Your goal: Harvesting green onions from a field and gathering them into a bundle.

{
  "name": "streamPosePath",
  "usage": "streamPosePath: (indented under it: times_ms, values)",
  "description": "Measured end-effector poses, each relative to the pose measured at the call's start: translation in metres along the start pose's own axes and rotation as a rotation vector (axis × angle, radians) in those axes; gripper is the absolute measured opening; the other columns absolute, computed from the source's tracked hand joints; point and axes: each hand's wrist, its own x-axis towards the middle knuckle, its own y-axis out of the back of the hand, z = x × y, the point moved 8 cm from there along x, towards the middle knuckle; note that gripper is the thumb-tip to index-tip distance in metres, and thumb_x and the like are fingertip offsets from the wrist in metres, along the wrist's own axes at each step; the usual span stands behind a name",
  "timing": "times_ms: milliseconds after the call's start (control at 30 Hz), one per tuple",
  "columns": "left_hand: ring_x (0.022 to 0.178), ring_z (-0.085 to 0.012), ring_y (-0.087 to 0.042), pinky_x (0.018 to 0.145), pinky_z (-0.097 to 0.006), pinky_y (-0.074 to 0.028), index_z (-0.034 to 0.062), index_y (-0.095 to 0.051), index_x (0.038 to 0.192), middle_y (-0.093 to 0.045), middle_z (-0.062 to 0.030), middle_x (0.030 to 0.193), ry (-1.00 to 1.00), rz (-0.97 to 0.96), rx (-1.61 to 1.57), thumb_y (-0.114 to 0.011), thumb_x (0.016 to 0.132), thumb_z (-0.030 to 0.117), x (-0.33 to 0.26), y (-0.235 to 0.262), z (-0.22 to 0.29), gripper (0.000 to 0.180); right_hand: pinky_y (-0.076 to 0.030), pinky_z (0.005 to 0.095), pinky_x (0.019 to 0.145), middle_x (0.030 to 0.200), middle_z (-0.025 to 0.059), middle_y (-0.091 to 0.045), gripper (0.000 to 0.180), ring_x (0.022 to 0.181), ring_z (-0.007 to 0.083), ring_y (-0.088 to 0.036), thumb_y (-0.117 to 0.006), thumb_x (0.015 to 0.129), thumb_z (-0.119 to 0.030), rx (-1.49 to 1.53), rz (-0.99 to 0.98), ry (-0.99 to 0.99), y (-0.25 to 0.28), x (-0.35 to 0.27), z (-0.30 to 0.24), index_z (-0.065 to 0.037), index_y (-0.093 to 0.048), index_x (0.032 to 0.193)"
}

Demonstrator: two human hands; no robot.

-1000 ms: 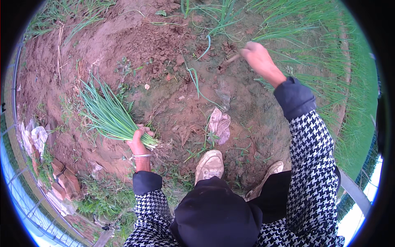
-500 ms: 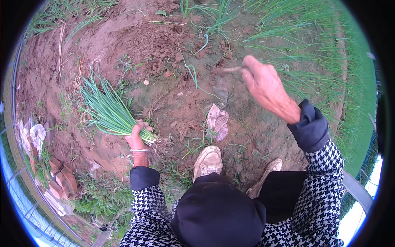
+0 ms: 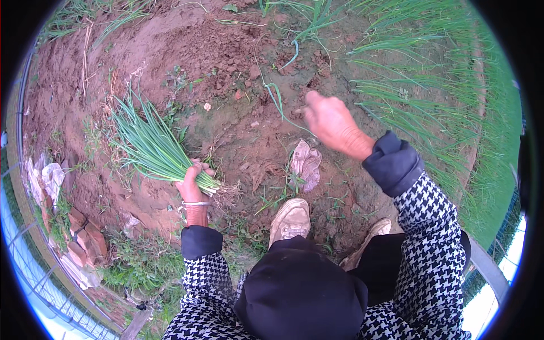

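A thick bunch of green onions [image 3: 152, 144] lies in my left hand [image 3: 191, 182]. My fingers wrap round its pale lower end; the long green leaves fan out to the upper left, and stringy roots stick out beside my palm. Over the soil in front of me is my right hand [image 3: 333, 122], curled and slightly blurred. A thin brownish thing shows faintly at its fingertips, too smeared to name. Close to that hand, a single bent onion leaf [image 3: 276, 99] lies on the ground. Just below the hand is a crumpled pinkish plastic scrap [image 3: 306, 165].
Rows of standing onion plants [image 3: 413, 73] fill the right side, with a few more [image 3: 317, 22] at the far middle. Loose soil clods [image 3: 226, 54] lie ahead. My shoe [image 3: 289, 221] is near the scrap. Broken bricks [image 3: 86, 241] and white plastic [image 3: 52, 180] lie at the left.
My right hand has swung left and slightly toward me; the stick-like brownish thing that stuck out from it shows less now. My left hand keeps its hold on the green onions.
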Motion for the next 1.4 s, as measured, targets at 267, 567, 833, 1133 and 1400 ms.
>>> streamPosePath:
  times_ms: [267, 567, 833, 1133, 1400]
  values:
    - [0.059, -0.0206, -0.058, 0.055, -0.031, -0.051, -0.0026, -0.050, 0.095, -0.057, -0.0134, 0.074, -0.014, -0.062, -0.064, -0.056, 0.074, 0.004, 0.001, 0.007, -0.003, 0.023, -0.042, 0.0475, 0.059, 0.066, 0.0229, -0.054, 0.015, 0.063, 0.0400, -0.057, -0.048, 0.085, -0.016, 0.460, 0.292, -0.291, -0.022, -0.069, 0.041, -0.002, -0.045, 0.091]
    - [0.076, -0.0200, -0.056, 0.069, -0.032, -0.047, 0.0025, -0.050, 0.098, -0.056, -0.0093, 0.082, 0.004, -0.198, -0.247, -0.060, 0.076, 0.008, -0.021, -0.010, 0.015, 0.024, -0.043, 0.0475, 0.046, 0.053, 0.0174, -0.051, 0.012, 0.051, 0.0382, -0.055, -0.049, 0.085, -0.015, 0.183, 0.118, 0.055, 0.060, -0.061, -0.014, -0.005, -0.043, 0.087]
    - [0.082, -0.0190, -0.052, 0.076, -0.031, -0.044, 0.0038, -0.051, 0.099, -0.054, -0.0097, 0.092, 0.074, -0.303, -0.359, -0.063, 0.075, 0.010, -0.029, -0.048, 0.019, 0.028, -0.044, 0.0386, 0.039, 0.050, 0.0082, -0.053, 0.018, 0.042, 0.0265, -0.055, -0.051, 0.080, -0.010, 0.049, -0.025, 0.201, -0.003, -0.068, -0.064, 0.001, -0.044, 0.092]
    - [0.085, -0.0189, -0.048, 0.078, -0.035, -0.041, 0.0041, -0.048, 0.103, -0.048, -0.0071, 0.089, 0.094, -0.446, -0.432, -0.060, 0.073, 0.006, -0.028, -0.098, 0.026, 0.032, -0.047, 0.0422, 0.048, 0.058, 0.0184, -0.056, 0.015, 0.054, 0.0355, -0.059, -0.050, 0.077, -0.007, 0.294, 0.021, -0.036, -0.010, -0.021, -0.024, 0.003, -0.043, 0.085]
    - [0.084, -0.0161, -0.054, 0.075, -0.028, -0.046, 0.0023, -0.050, 0.110, -0.054, -0.0071, 0.092, 0.094, -0.435, -0.359, -0.062, 0.072, 0.000, -0.025, -0.137, 0.020, 0.040, -0.044, 0.0473, 0.058, 0.063, 0.0182, -0.055, 0.015, 0.063, 0.0361, -0.057, -0.051, 0.082, -0.015, 0.322, 0.051, -0.238, -0.010, -0.077, 0.005, -0.001, -0.048, 0.080]
